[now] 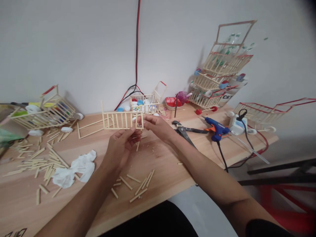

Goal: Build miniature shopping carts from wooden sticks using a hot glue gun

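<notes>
A small ladder-like panel of thin wooden sticks (118, 120) is held upright over the wooden table (24, 197). My left hand (120, 148) grips it from below, fingers curled round its lower rail. My right hand (158, 126) pinches the panel's right end between thumb and fingers. Short cut sticks (139, 184) lie on the table below my hands.
A crumpled white tissue (74, 168) and a heap of loose sticks (37, 158) lie at left. Black pliers (184, 131), a blue glue gun (217, 128) and its cable sit at right. Stick-built toy carts (44, 112) (219, 82) line the wall.
</notes>
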Motion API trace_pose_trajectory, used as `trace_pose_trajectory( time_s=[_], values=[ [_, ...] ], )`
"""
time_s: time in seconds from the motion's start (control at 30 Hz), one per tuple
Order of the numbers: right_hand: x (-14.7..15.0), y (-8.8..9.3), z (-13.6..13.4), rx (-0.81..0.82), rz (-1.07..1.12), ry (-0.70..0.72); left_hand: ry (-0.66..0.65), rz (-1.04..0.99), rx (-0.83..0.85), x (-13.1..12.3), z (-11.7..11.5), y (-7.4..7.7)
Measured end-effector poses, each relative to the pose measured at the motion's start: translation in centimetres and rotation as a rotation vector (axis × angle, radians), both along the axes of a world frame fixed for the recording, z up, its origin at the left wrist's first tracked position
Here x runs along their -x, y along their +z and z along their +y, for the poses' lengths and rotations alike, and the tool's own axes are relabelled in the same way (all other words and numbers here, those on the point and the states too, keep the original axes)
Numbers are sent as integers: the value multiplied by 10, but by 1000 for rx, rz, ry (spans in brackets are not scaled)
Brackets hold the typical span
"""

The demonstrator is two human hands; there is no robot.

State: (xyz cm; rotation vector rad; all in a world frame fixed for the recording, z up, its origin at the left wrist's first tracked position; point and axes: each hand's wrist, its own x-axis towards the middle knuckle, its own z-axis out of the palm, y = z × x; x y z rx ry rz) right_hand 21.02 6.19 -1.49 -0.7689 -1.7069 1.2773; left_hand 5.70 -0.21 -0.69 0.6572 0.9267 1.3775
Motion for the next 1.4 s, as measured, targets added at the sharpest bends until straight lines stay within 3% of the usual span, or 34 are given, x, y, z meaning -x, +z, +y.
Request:
trace_pose_trajectory(
  time_s=[0.23, 0.37, 0.67, 0.83, 0.93, 1.17, 1.4],
  values=[
    [5, 4, -2, 65, 35, 70, -62, -6, 7, -1, -1, -2],
    [4, 1, 1, 13, -6, 67, -33, -43, 25, 2, 1, -2],
    [-3, 12, -1, -320, -265, -128, -55, -62, 33, 10, 7, -2],
    [-6, 11, 1, -310, -295, -203, 18, -31, -39, 15, 10, 1],
    [-10, 10, 4, -214, -303, -141, 52, -18, -58, 19, 12, 0],
    [-28, 19, 6, 38, -349, 270, -37, -12, 102, 27, 18, 2],
    [-26, 13, 7, -8, -470, 288, -51, 10, 192, 23, 15, 2]
  ],
)
